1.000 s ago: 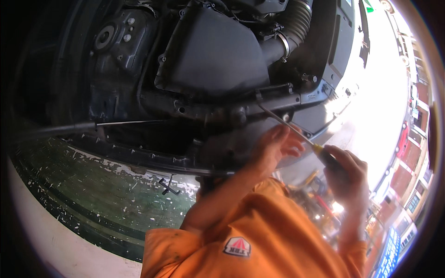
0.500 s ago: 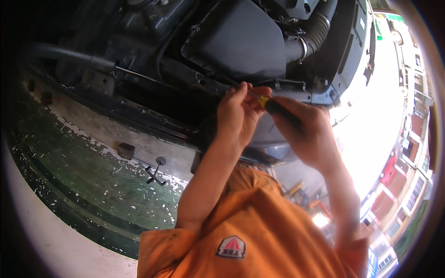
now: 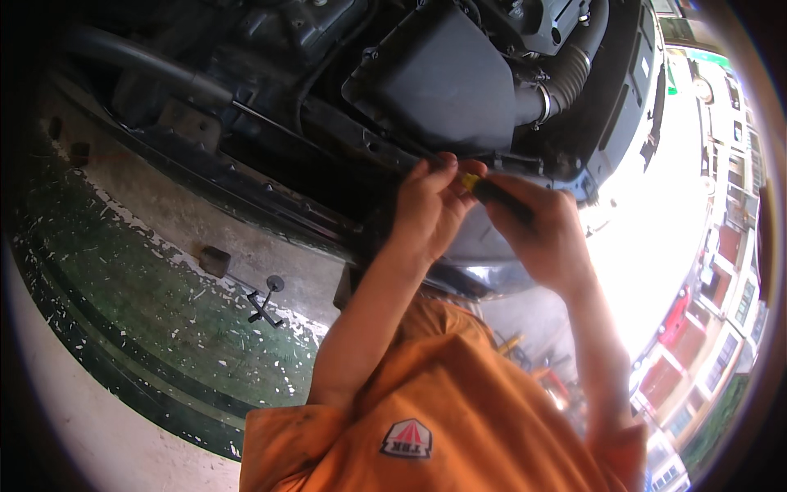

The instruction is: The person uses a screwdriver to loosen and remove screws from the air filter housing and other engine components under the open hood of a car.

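Observation:
My right hand (image 3: 545, 225) is wrapped round the black handle of a screwdriver (image 3: 502, 201), with a yellow collar at the front of the grip. Just ahead of that collar, the thumb and fingers of my left hand (image 3: 426, 205) close about the shaft. The blade's tip is hidden behind my left fingers. Both hands are over the edge of an open engine bay, close to the near side of a black air filter box (image 3: 434, 78).
A ribbed intake hose (image 3: 567, 82) runs from the box, held by a metal clamp (image 3: 544, 105). A thin strut rod (image 3: 266, 119) crosses the left of the bay. On the worn green floor (image 3: 164, 320) stand a dark block (image 3: 215, 261) and a small stand (image 3: 266, 302).
The engine bay appears slightly farther right in the picture. Both hands stay together on the screwdriver, nearly in the same place, and the left hand has shifted a little to the right.

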Demonstrator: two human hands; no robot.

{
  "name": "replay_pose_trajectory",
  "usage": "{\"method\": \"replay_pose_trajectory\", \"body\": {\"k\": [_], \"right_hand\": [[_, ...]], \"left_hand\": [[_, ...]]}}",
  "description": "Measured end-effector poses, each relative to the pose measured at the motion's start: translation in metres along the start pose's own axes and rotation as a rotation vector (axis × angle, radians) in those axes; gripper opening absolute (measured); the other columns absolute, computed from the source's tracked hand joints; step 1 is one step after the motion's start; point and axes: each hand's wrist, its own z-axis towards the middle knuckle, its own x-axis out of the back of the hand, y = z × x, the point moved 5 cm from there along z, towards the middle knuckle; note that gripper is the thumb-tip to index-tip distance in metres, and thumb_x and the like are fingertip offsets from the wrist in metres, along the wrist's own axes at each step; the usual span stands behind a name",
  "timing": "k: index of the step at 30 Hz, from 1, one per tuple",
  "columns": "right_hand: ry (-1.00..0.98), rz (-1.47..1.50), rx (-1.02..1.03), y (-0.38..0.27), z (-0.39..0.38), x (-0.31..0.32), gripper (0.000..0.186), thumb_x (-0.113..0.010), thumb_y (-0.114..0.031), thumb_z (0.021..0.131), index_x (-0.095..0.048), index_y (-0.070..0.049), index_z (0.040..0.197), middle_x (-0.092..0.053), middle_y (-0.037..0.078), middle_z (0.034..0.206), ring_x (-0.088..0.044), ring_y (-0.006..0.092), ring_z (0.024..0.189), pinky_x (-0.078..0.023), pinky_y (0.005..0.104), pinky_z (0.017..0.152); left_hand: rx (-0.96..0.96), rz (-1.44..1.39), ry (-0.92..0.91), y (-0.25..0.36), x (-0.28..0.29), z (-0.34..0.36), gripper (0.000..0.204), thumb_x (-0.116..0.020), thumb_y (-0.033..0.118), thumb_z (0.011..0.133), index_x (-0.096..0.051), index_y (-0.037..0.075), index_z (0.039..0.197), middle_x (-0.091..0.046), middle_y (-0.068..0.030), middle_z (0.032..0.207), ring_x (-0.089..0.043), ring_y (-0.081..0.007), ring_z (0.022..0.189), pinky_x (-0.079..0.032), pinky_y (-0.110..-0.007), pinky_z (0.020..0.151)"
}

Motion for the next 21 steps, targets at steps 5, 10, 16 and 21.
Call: {"method": "replay_pose_trajectory", "body": {"k": [5, 10, 16, 21], "right_hand": [[-0.06, -0.085, 0.016, 0.0, 0.01, 0.006, 0.02, -0.062, -0.006, 0.086, -0.07, -0.001, 0.103, -0.064, 0.02, 0.071, -0.062, 0.0375, 0.061, -0.048, 0.0391, 0.057], [-0.149, -0.222, 0.023, -0.009, 0.015, 0.004, 0.023, -0.064, -0.007, 0.086, -0.071, -0.001, 0.107, -0.068, 0.018, 0.079, -0.068, 0.0361, 0.069, -0.051, 0.0387, 0.062], [-0.004, -0.29, 0.337, -0.038, -0.003, 0.012, 0.031, -0.069, 0.0, 0.081, -0.067, -0.004, 0.111, -0.065, 0.017, 0.081, -0.068, 0.0341, 0.08, -0.053, 0.0394, 0.062], [0.08, -0.319, 0.487, -0.038, -0.01, 0.011, 0.02, -0.068, -0.002, 0.086, -0.062, -0.001, 0.105, -0.064, 0.017, 0.077, -0.067, 0.0371, 0.072, -0.052, 0.0415, 0.059]], "left_hand": [[0.019, -0.007, -0.097, -0.001, 0.004, 0.005, 0.012, -0.048, 0.007, 0.102, -0.059, 0.004, 0.106, -0.066, -0.02, 0.112, -0.062, -0.026, 0.105, -0.048, -0.039, 0.091], [0.004, -0.104, -0.196, 0.001, 0.004, 0.005, 0.013, -0.05, 0.007, 0.1, -0.061, 0.002, 0.105, -0.067, -0.0196, 0.111, -0.064, -0.0262, 0.102, -0.049, -0.037, 0.09], [-0.107, -0.137, -0.09, 0.006, 0.007, 0.01, 0.011, -0.055, 0.004, 0.098, -0.061, -0.002, 0.105, -0.069, -0.0185, 0.104, -0.066, -0.0261, 0.096, -0.054, -0.035, 0.084], [-0.107, -0.255, -0.098, 0.008, 0.012, 0.008, 0.009, -0.056, 0.004, 0.098, -0.061, 0.0, 0.104, -0.07, -0.0172, 0.098, -0.067, -0.0263, 0.094, -0.054, -0.04, 0.086]]}}
